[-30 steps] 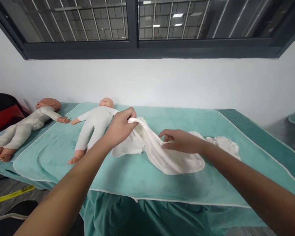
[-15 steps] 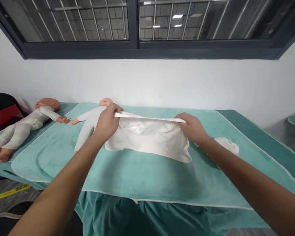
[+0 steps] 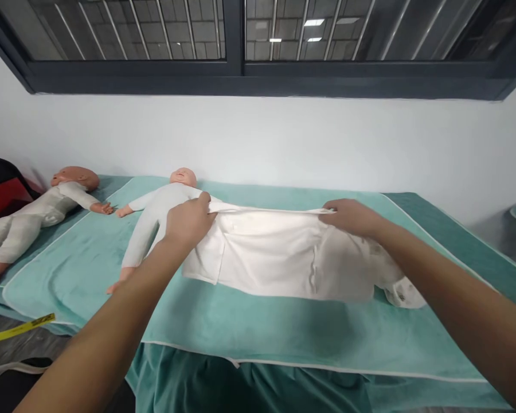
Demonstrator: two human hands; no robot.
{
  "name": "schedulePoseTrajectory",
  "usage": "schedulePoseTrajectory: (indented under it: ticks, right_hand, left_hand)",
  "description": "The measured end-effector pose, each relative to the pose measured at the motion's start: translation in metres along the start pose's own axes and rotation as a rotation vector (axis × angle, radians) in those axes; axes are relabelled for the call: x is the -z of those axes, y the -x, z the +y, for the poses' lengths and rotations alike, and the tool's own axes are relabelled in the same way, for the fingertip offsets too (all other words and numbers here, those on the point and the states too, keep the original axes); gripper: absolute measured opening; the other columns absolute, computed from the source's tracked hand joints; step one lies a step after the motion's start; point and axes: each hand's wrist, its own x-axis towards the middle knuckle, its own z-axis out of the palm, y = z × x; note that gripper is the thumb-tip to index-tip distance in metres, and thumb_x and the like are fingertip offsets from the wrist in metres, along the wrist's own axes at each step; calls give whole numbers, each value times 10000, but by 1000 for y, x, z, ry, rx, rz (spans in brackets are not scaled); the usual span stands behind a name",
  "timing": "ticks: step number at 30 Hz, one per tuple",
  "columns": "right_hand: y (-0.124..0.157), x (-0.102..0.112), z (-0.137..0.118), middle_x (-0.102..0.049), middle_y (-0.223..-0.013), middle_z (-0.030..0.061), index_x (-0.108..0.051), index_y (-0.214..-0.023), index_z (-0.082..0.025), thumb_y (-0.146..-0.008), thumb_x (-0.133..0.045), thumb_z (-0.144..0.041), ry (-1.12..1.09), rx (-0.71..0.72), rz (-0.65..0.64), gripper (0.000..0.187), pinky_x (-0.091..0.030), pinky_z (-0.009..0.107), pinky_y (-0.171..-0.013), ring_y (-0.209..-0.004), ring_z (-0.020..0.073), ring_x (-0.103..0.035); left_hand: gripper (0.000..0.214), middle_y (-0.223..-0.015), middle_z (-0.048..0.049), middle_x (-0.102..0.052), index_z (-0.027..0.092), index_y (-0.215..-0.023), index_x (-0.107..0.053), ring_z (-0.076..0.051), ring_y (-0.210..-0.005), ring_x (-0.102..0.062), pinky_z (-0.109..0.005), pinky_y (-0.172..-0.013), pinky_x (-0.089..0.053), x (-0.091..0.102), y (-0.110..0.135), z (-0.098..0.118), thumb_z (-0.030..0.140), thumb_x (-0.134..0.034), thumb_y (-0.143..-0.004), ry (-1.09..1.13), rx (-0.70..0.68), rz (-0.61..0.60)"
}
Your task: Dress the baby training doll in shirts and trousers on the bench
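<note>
A white baby garment [image 3: 266,249] stretches between my two hands, its top edge pulled nearly straight and its body hanging in soft folds above the green cover. My left hand [image 3: 191,218] pinches the upper left corner. At the upper right, my right hand [image 3: 352,217] grips the same edge with fingers pressed together. A white patterned cloth part [image 3: 405,293] lies low on the right, partly behind my right forearm; whether it belongs to the garment I cannot tell. Just beyond my left hand, a baby doll [image 3: 148,215] in white lies on its back, partly hidden by that hand.
Another doll [image 3: 38,215] lies at the far left beside a black and red object [image 3: 2,198]. The light green cover [image 3: 275,330] has pale piping and lies over a darker green cloth. A white wall and a dark-framed window [image 3: 241,77] stand behind.
The garment has opened out wider and hangs lower, with its right part now spread under my right hand. My hands are slightly farther apart. The view has shifted a little.
</note>
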Motion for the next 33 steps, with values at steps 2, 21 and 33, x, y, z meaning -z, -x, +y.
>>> schedulePoseTrajectory:
  ticks: [2, 21, 33]
  right_hand:
    - [-19, -20, -7, -707, -1116, 111, -721, -1081, -209, -792, -571, -381, 82, -41, -48, 368, -485, 344, -769, -943, 271, -656]
    - [-74, -158, -65, -314, -1568, 165, -415, -1434, -110, -974, -378, -294, 77, 154, 125, 497, -318, 431, -1103, -1413, 299, -319]
    - [-84, -162, -70, -503, -1426, 202, -544, -1306, -86, -975, -352, -193, 90, 241, 110, 397, -389, 457, -1056, -1347, 307, -425]
  left_hand:
    - [302, -934, -150, -696, 198, -1098, -548, -356, -909, -666, -417, -735, -480, -23, -19, 5, 407, -447, -903, 38, 38, -63]
    - [576, -1632, -100, -174, 241, -1516, -293, -314, -1488, -189, -576, -1150, -287, -164, -38, 78, 354, -371, -956, 214, -163, 0]
    - [546, -1597, -127, -276, 219, -1477, -385, -302, -1474, -257, -551, -1168, -295, -174, -43, 76, 428, -305, -979, 297, -53, -104]
